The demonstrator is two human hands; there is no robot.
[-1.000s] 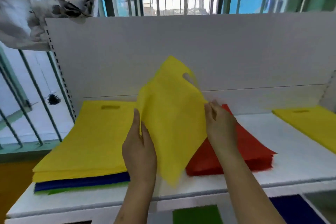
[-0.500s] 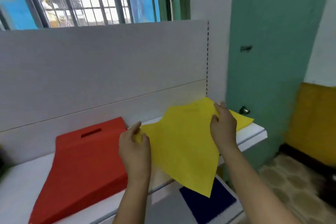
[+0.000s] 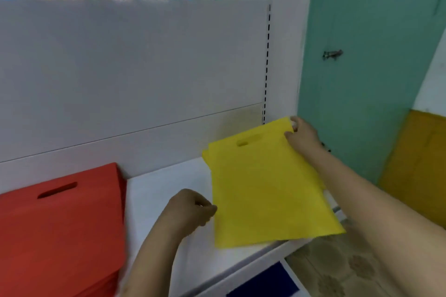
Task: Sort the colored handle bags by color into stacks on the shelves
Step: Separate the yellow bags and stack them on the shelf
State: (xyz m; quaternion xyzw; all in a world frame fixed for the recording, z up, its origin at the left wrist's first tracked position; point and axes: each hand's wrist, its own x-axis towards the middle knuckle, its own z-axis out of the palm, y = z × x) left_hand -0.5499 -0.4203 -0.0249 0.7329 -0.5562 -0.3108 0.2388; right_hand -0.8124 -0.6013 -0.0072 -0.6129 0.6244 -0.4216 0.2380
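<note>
A: From the head view, we have the yellow bag (image 3: 268,190) lying flat at the right end of the white shelf (image 3: 166,183), handle slot toward the back panel. Another yellow edge peeks out along its left side, so we judge it sits on a yellow stack.

B: And our hands? The right hand (image 3: 301,136) is at the bag's far right corner, fingers curled over the edge; we read that as a pinch on the corner. The left hand (image 3: 190,210) has its fingers tucked in, tips at the bag's left edge. We cannot tell whether they grip the fabric or just nudge it.

A: The red stack (image 3: 60,224) lies well apart to the left, and a blue bag (image 3: 265,282) shows on the shelf below.

B: What could go wrong, in our judgement?

A: The bag's near right corner overhangs the shelf front. If we let go without squaring it, the thin fabric could slide off toward the floor. It also sits slightly askew, so a careless release would leave the stack ragged.
</note>
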